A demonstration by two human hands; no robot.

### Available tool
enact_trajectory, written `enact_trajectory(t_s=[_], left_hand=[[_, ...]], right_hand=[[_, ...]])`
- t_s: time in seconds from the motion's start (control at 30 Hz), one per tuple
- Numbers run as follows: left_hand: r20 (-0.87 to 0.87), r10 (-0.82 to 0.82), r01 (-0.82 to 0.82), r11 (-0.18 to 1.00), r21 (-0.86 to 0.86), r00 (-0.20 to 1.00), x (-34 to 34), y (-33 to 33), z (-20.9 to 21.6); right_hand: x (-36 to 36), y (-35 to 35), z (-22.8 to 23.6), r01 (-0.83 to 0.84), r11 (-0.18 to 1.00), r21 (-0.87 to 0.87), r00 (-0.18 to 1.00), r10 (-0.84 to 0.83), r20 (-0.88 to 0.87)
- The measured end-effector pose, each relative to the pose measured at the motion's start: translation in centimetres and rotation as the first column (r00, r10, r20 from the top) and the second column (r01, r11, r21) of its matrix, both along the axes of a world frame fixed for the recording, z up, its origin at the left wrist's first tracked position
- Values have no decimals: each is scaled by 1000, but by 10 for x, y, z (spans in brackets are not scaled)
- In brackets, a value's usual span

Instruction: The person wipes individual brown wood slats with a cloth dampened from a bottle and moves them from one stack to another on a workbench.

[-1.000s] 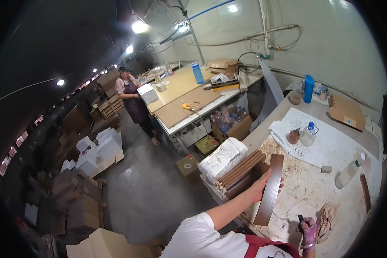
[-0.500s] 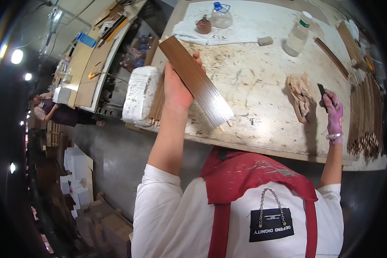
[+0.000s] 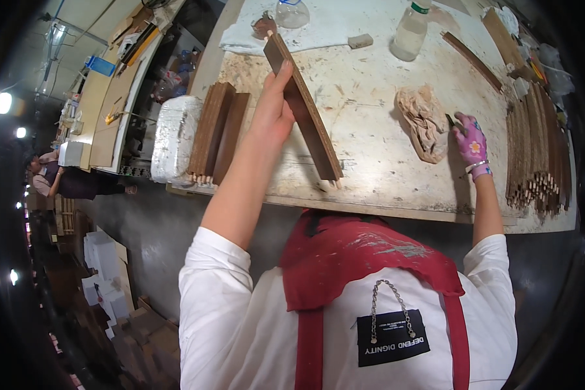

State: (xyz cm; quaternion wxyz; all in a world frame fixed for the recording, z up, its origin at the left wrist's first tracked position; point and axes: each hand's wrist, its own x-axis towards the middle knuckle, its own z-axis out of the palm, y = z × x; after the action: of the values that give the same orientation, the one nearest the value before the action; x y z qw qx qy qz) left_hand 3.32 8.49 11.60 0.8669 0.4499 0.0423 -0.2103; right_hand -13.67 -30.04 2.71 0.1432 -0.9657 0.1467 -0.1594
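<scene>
My bare left hand (image 3: 276,107) grips a narrow brown wooden board (image 3: 305,117) above the worktable (image 3: 370,175). The board is turned partly on edge, with light dowel pegs showing at its ends. At the right, my right hand (image 3: 471,144), in a pink flowered glove, is closed on a small dark flat tool (image 3: 450,120), mostly hidden by the fingers. Close to this hand lies a crumpled tan cloth or paper (image 3: 422,123). Several similar boards (image 3: 211,133) stand on edge to the left of my left forearm.
A white wrapped block (image 3: 175,140) sits beside the left boards. Many pegged boards (image 3: 539,149) are stacked at the right edge. Farther back are a clear bottle (image 3: 409,36), a jug (image 3: 292,14), a small block (image 3: 360,41) and a wooden strip (image 3: 472,60). A person (image 3: 58,175) stands far left.
The board has rolled in my left hand from showing its broad shiny face to more of its edge. My right hand has turned, lowering the dark tool beside the crumpled cloth. The view has shifted.
</scene>
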Motion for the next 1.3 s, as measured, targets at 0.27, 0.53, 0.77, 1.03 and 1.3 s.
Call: enact_trajectory(t_s=[0.27,0.53,0.77,1.03,1.3], left_hand=[[125,-75,27,936,352,989,-2,-51,-8],[185,-226,145,916,373,956,-27,-74,-53],[363,-466,71,686,724,807,12,4,-27],[684,-317,-483,519,705,657,185,78,-28],[489,-795,-612,195,767,360,274,-30,-86]], right_hand=[[38,129,52,-424,510,748,852,506,138],[53,191,37,104,258,961,734,631,-249],[44,207,23,45,97,994,885,458,-85],[102,218,38,-82,3,997,983,-163,82],[145,227,44,-25,-158,987,940,-340,-31]])
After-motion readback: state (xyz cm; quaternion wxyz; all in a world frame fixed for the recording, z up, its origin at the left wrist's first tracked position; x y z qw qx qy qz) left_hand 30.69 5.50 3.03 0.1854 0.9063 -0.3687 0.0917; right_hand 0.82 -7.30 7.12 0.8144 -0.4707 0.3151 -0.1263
